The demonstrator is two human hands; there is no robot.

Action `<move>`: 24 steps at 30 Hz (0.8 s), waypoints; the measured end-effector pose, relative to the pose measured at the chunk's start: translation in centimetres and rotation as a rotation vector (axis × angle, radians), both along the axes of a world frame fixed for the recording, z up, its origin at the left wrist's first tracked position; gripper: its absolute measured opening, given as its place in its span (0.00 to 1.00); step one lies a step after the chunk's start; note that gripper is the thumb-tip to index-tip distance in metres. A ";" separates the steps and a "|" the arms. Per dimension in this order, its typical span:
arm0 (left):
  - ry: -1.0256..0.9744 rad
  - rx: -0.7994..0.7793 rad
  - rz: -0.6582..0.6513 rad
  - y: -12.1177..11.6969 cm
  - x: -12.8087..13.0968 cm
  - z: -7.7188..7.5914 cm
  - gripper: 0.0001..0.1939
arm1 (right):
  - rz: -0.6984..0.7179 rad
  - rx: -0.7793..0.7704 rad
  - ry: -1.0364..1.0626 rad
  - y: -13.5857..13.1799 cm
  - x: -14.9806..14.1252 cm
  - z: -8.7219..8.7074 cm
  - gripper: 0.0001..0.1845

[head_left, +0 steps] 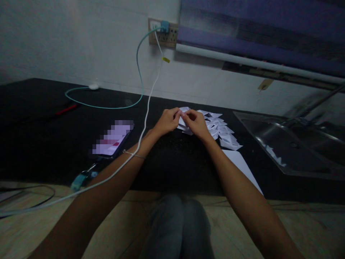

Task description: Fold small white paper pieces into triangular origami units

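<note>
Both hands meet over a black counter (40, 118), pinching a small white piece of paper (184, 109) between them. My left hand (167, 121) grips its left side with curled fingers. My right hand (196, 124) holds the right side, thumb and fingers pressed together. Just behind and to the right of my hands lies a pile of small folded white paper pieces (222, 131). A flat white sheet (242, 167) rests on the counter beside my right forearm.
A phone (114, 138) with a lit screen lies left of my hands. A white cable (147, 115) and a teal cable (138, 68) run from a wall socket (161, 32). A steel sink (291, 147) sits at the right. A red pen (66, 109) lies far left.
</note>
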State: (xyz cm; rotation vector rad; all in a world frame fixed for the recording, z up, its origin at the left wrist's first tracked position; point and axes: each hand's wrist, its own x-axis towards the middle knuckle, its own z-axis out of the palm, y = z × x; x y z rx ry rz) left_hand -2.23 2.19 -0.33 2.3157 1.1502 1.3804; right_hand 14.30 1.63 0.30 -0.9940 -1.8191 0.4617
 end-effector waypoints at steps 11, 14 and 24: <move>0.032 0.117 0.028 0.0 -0.3 0.1 0.13 | 0.101 -0.012 -0.068 -0.2 0.3 0.4 0.29; 0.007 0.090 0.006 -0.2 -0.2 0.1 0.13 | 0.079 -0.005 -0.048 -0.2 0.5 0.3 0.28; -0.212 -0.156 -0.194 0.6 -0.2 0.1 0.23 | 0.142 -0.068 -0.005 -0.3 0.0 0.1 0.24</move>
